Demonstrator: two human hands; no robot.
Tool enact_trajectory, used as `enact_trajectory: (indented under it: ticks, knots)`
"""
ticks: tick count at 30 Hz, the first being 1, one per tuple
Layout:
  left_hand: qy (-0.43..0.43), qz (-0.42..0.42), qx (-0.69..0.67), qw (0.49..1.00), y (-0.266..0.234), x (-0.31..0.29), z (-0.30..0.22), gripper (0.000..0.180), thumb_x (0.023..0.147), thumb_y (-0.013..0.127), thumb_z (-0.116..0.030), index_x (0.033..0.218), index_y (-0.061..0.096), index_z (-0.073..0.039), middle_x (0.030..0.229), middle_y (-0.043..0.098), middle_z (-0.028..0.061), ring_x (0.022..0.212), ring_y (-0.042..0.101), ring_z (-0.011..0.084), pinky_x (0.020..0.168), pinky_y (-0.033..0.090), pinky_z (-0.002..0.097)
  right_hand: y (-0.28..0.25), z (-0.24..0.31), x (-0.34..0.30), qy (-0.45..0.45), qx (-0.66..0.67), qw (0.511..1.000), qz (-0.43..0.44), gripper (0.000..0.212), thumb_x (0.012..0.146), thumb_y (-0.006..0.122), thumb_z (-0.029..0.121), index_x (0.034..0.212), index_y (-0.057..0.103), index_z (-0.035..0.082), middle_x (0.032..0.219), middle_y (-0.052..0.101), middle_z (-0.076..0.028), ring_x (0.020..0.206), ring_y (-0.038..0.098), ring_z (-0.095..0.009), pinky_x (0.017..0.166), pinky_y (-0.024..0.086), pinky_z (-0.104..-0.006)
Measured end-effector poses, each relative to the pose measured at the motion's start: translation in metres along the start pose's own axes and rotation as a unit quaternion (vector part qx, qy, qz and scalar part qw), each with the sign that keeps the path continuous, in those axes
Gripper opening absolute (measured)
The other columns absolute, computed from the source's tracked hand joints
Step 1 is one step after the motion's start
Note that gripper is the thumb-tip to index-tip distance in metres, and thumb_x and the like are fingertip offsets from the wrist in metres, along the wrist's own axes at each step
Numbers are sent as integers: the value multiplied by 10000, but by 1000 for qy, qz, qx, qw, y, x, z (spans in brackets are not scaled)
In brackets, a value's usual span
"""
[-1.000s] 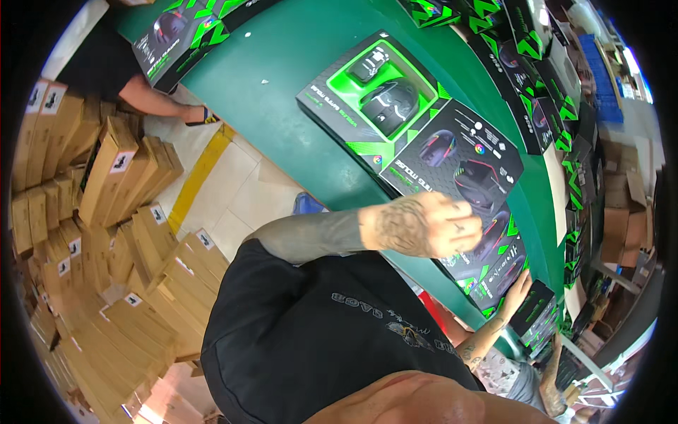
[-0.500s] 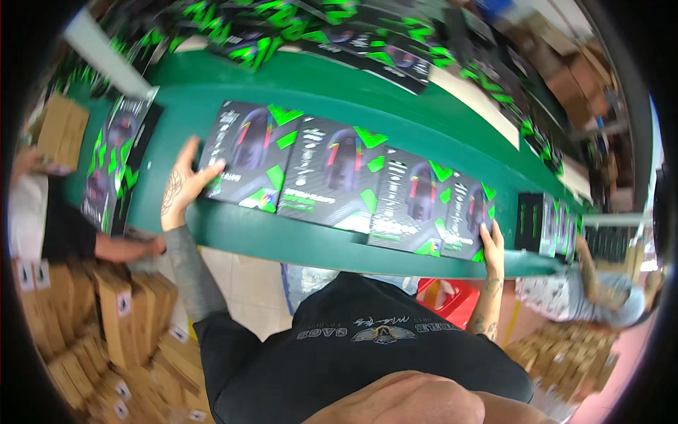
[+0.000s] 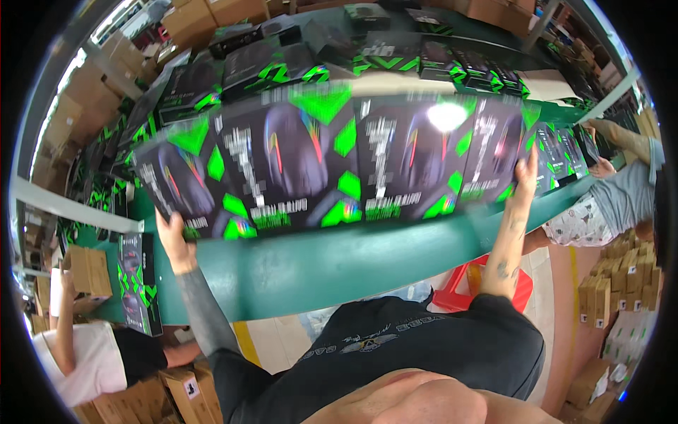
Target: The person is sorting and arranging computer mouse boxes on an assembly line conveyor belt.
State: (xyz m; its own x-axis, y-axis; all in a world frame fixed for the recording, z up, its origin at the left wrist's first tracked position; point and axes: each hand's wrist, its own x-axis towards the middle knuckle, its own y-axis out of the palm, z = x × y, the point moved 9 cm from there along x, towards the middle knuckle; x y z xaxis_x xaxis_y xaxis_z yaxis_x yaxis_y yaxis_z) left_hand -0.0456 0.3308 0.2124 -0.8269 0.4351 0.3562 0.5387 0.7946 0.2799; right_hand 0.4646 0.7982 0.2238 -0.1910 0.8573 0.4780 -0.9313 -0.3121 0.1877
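Several black and green computer mouse boxes (image 3: 296, 166) stand side by side in a row, pressed together and raised off the green table (image 3: 318, 272). Each front carries a picture of a dark mouse. My left hand (image 3: 176, 240) is closed on the row's left end, thumb on the front and the other fingers mostly hidden. At the opposite end, my right hand (image 3: 525, 177) grips the outer box by its lower right edge. Squeezed between both hands, the row tilts so its fronts face me.
More mouse boxes lie piled on a raised shelf (image 3: 388, 85) behind. A separate stack of boxes (image 3: 139, 283) stands at the left near a person in white (image 3: 85, 357). Another person (image 3: 628, 191) handles boxes at the right. A red stool (image 3: 459, 286) stands below the table edge.
The row of mouse boxes has been lifted from the table between both hands and tipped up. My view has shifted, so the shelf and the people appear in different places.
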Motion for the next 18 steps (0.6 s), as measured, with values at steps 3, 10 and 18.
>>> enact_trajectory:
  ticks: [3, 10, 18]
  knots:
    - [-56, 53, -31, 997, 110, 101, -19, 373, 901, 505, -148, 1248, 441, -27, 1120, 551, 43, 979, 547, 125, 842, 450, 302, 7, 30, 112, 11, 117, 993, -2, 519, 878, 504, 303, 1274, 415, -20, 1260, 472, -106, 1161, 446, -203, 984, 337, -332]
    - [56, -52, 18, 997, 204, 187, 9, 602, 823, 630, -336, 1256, 413, 22, 1293, 440, 96, 1190, 386, 180, 989, 279, 310, -64, 6, 212, 26, -53, 984, -165, 413, 854, 562, 384, 1075, 582, 36, 1006, 626, -57, 950, 562, -134, 851, 397, -289]
    - [71, 98, 316, 941, 170, 68, 115, 561, 841, 620, -253, 1285, 377, -11, 1334, 369, 131, 1229, 358, 243, 1016, 286, 398, -298, 16, 37, -103, -306, 847, -422, 219, 806, 650, 231, 852, 624, 18, 789, 614, -19, 729, 542, -81, 686, 440, -221]
